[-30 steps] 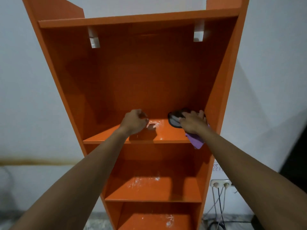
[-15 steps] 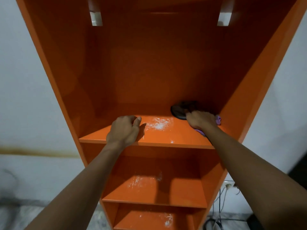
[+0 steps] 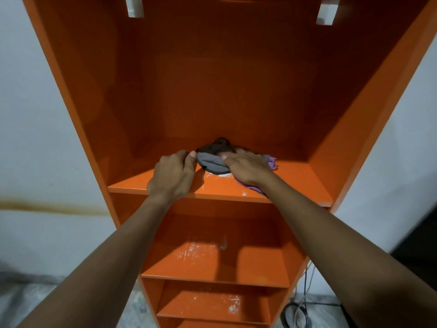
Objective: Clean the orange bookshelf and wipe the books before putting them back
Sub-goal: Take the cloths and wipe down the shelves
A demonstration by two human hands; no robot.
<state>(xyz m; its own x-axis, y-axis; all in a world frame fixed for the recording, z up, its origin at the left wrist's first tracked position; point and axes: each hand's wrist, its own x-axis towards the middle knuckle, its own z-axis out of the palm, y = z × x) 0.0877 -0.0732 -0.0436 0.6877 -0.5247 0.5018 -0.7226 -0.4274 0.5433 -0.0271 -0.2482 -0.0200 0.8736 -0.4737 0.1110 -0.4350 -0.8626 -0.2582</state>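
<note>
The orange bookshelf (image 3: 314, 110) fills the view, with no books on it. A bunched cloth (image 3: 212, 159), grey and dark with a purple part sticking out to the right, lies toward the back of the upper shelf board (image 3: 300, 185). My right hand (image 3: 247, 168) lies flat on this cloth and presses it onto the board. Just left of it, my left hand (image 3: 172, 174) rests on the board with loosely bent fingers, its thumb tip at the cloth's grey edge. White dust streaks show on the board in front of the cloth.
Lower shelves (image 3: 212, 259) carry white dust patches. Two white brackets (image 3: 134, 7) sit under the top board. A white wall (image 3: 35, 114) with a brownish stain line stands behind, and dark cables (image 3: 295, 313) lie on the floor at the lower right.
My right hand slid the cloth left from the right back corner toward the middle of the shelf. My left hand moved right to meet it. The camera came closer.
</note>
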